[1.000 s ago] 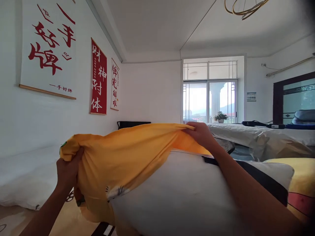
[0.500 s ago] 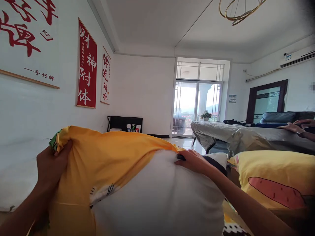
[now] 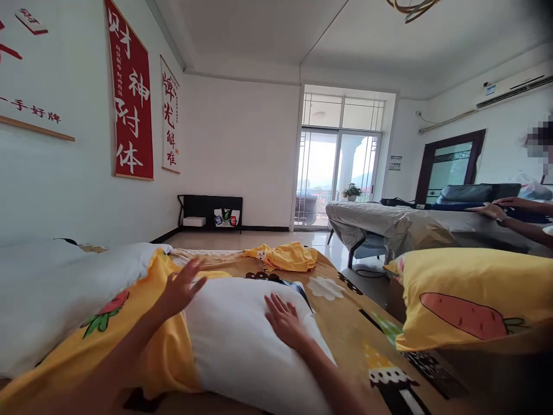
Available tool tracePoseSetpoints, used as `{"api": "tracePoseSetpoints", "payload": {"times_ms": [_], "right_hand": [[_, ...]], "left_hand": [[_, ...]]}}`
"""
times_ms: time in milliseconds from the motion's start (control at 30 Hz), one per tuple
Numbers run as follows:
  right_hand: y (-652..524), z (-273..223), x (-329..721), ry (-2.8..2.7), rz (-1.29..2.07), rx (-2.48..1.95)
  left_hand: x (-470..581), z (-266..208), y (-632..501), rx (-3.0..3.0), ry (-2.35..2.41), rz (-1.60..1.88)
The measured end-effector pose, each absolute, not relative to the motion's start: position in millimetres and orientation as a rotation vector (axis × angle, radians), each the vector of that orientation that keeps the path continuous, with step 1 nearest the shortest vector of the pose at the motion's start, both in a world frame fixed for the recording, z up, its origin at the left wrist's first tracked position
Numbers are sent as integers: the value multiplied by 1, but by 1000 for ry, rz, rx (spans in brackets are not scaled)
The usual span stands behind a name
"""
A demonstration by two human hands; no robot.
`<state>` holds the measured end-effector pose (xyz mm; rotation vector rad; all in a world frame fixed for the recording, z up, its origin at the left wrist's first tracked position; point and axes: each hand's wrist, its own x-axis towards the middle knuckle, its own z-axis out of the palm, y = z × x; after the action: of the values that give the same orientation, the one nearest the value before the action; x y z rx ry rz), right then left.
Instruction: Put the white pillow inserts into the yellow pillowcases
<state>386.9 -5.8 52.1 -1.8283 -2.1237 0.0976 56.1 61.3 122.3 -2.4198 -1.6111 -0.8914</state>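
A white pillow (image 3: 242,340) lies in front of me. My right hand (image 3: 285,320) rests on top of it, fingers stretched out and holding nothing. By the pillow's left side my left hand (image 3: 181,291) is raised with its fingers spread, near a yellow pillowcase (image 3: 173,357). The pillowcase has a carrot print and lies along the left side of the pillow; whether the pillow's end is inside it I cannot tell. Both rest over a brown patterned sheet (image 3: 345,323).
More white pillows (image 3: 56,288) lie at the left. A crumpled yellow cloth (image 3: 289,256) is on the sheet's far part. At the right sits a yellow carrot-print pillow (image 3: 466,300). Behind it, another person's hands (image 3: 496,212) are over a plastic-covered table (image 3: 389,225).
Both hands have let go of the yellow pillowcase, which has dropped from its raised position to the left side. My right hand has come down onto the white pillow. The view has tilted slightly down.
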Motion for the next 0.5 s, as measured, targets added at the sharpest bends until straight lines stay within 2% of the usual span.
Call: {"api": "tracePoseSetpoints", "payload": {"times_ms": [67, 167, 367, 500], "right_hand": [[-5, 36, 400, -2051, 199, -1832], [-12, 30, 438, -1947, 379, -1812], [-52, -15, 520, -1156, 1025, -1673], [-74, -11, 520, -1029, 1271, -1478]], "left_hand": [[76, 74, 61, -2717, -1541, -534], [78, 35, 65, -2755, -1575, -510], [61, 30, 45, -2664, -1369, -817], [47, 36, -2, -2637, -1266, -846]]}}
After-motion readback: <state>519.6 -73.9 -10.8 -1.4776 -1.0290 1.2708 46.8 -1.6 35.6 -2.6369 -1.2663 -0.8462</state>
